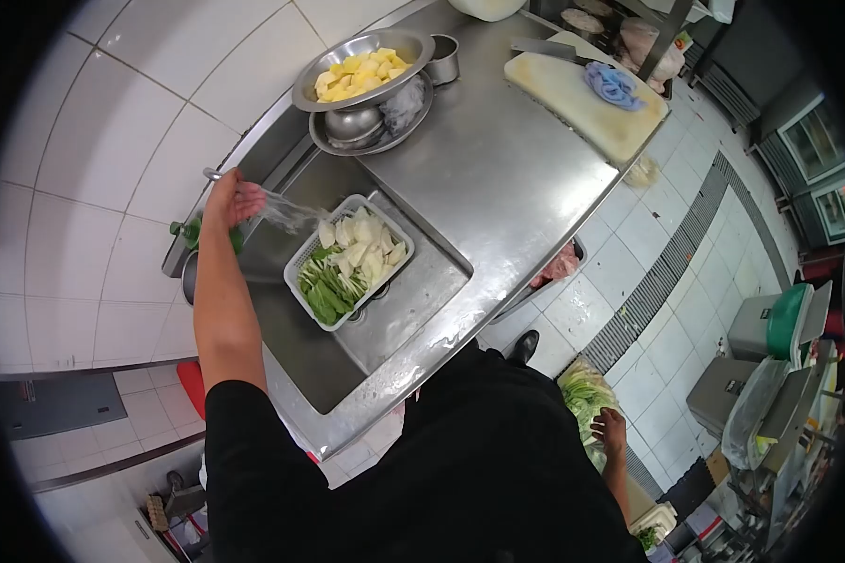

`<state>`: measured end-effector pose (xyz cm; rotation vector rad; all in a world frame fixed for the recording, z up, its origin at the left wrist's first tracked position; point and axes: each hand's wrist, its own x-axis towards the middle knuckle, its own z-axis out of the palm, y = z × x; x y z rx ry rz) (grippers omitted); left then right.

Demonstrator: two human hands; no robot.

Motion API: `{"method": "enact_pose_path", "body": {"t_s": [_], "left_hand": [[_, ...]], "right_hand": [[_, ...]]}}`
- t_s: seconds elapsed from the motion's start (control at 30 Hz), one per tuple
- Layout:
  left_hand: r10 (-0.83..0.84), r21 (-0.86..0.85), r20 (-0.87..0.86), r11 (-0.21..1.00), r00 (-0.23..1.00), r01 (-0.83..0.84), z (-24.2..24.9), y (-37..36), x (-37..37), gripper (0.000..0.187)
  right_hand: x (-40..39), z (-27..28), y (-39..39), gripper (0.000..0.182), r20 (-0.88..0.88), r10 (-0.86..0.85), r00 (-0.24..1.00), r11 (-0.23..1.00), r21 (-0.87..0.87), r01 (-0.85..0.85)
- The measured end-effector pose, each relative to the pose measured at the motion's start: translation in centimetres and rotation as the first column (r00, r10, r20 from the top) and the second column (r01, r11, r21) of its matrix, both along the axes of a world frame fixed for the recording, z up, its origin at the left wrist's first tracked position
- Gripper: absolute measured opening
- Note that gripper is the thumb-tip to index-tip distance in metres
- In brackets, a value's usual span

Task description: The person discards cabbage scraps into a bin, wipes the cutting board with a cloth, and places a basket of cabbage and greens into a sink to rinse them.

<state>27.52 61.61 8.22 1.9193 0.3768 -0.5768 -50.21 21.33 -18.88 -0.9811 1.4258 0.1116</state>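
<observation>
My left hand [237, 199] is at the metal tap [213, 174] over the sink's left side. Its fingers look stretched out, with water spraying past them to the right; the hand partly hides the tap. The water reaches a white plastic basket [302, 291] in the sink [413, 298]. Inside the basket, pale sliced vegetable pieces [364, 242] lie beside cut green leafy stalks [327, 289]. My right hand [610, 427] hangs low at my right side, empty, fingers loosely bent and apart. Behind it in view is a bag of leafy greens [584, 399] on the floor.
A steel bowl of yellow chunks [359, 77] is stacked over another steel bowl [366, 136] beside a metal cup [443, 58]. A cutting board [573, 98] bears a knife [543, 45] and a blue cloth [613, 86]. Raw meat [556, 266] sits below the counter edge.
</observation>
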Motion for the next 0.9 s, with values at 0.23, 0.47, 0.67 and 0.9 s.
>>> {"method": "enact_pose_path", "body": {"t_s": [0.23, 0.47, 0.67, 0.9], "left_hand": [[-0.012, -0.034, -0.014, 0.999, 1.000, 0.012, -0.1, 0.2, 0.0, 0.033], [-0.034, -0.029, -0.025, 0.999, 0.999, 0.034, -0.3, 0.7, 0.7, 0.031], [-0.101, 0.042, -0.095, 0.994, 0.990, 0.105, 1.3, 3.0, -0.4, 0.031], [0.023, 0.152, -0.211, 0.988, 0.977, 0.010, 2.6, 9.7, -1.2, 0.024]], "right_hand": [[1.6, 0.6, -0.6, 0.023, 0.032, 0.000, 0.999, 1.000, -0.019, 0.000], [0.5, 0.1, 1.7, 0.027, -0.004, 0.001, 1.000, 0.999, 0.037, 0.000], [-0.2, -0.3, 2.5, 0.028, -0.031, -0.007, 0.999, 0.999, 0.049, 0.009], [0.9, 0.4, 1.9, 0.027, -0.020, -0.005, 1.000, 0.999, 0.039, 0.005]]}}
